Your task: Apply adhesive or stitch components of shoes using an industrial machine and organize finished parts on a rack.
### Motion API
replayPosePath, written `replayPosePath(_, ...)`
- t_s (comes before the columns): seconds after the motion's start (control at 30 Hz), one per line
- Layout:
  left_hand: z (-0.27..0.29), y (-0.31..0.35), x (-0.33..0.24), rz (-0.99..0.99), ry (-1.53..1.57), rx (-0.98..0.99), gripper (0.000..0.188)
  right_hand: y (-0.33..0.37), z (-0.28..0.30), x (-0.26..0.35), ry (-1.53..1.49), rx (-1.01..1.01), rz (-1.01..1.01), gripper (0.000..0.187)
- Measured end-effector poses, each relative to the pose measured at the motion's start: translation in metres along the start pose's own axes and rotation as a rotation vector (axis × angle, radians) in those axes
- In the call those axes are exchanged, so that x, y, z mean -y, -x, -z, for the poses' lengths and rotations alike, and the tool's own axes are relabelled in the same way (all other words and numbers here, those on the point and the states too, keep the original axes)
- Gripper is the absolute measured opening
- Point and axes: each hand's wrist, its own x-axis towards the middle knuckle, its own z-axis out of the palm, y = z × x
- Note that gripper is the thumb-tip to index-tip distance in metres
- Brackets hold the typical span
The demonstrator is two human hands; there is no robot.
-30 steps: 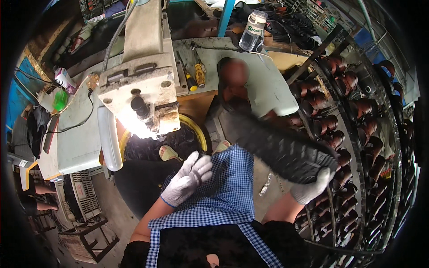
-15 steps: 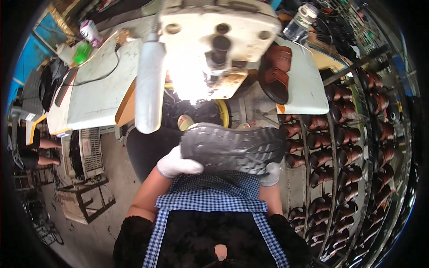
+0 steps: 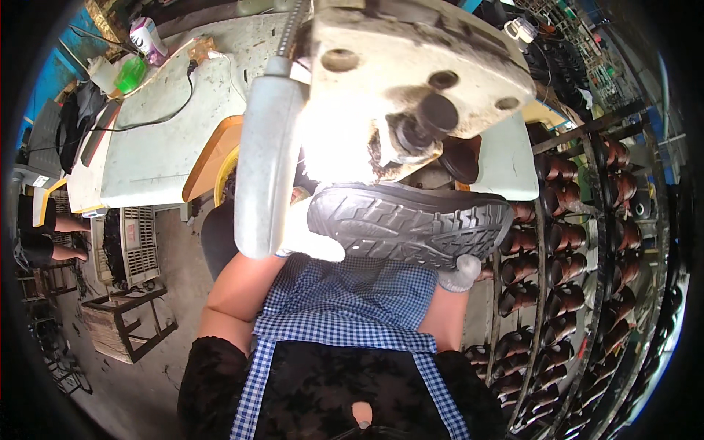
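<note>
A shoe (image 3: 411, 224) lies on its side between my hands, its black ridged outsole facing me. My left hand (image 3: 314, 243), in a white glove, grips the left end, with its thumb along the sole's lower edge. At the other end my right hand (image 3: 460, 274), gloved in pale grey-white, is closed on the lower right edge, most of its fingers hidden behind the shoe. The shoe's top edge is right under the head of a cream stitching machine (image 3: 411, 66), and I cannot tell whether they touch. A bright glare hides the machine's working parts. Its grey rounded arm (image 3: 271, 161) hangs in front of my left wrist.
On the left stands a pale worktable (image 3: 154, 161) with a cable, a green container (image 3: 130, 75) and bottles. A brown shoe (image 3: 462, 160) sits behind the machine on the right. Racks of brown shoes (image 3: 563, 238) fill the right side. A wooden stool frame (image 3: 121, 323) stands lower left.
Both hands have brought the shoe up and to the right, close under the machine head. The machine appears larger and farther right in view, now covering most of the brown shoe.
</note>
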Motion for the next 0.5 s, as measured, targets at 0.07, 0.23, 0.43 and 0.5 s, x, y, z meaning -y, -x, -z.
replayPosePath(0.07, -0.001, 0.008, 0.008, -0.038, 0.021, -0.074, 0.104, -0.002, -0.006, 0.003, 0.005, -0.021, -0.015, 0.097)
replayPosePath(0.23, 0.003, 0.03, 0.003, -0.137, 0.071, -0.062, 0.098, -0.003, -0.036, -0.004, 0.124, -0.052, -0.058, 0.097)
replayPosePath(0.43, -0.006, 0.063, -0.024, -0.265, 0.347, -0.375, 0.084, 0.001, -0.068, -0.035, 0.124, 0.07, -0.237, 0.089)
replayPosePath(0.5, 0.029, 0.08, -0.009, -0.25, 0.385, -0.34, 0.086, 0.0, -0.08, -0.052, 0.196, 0.281, -0.216, 0.083)
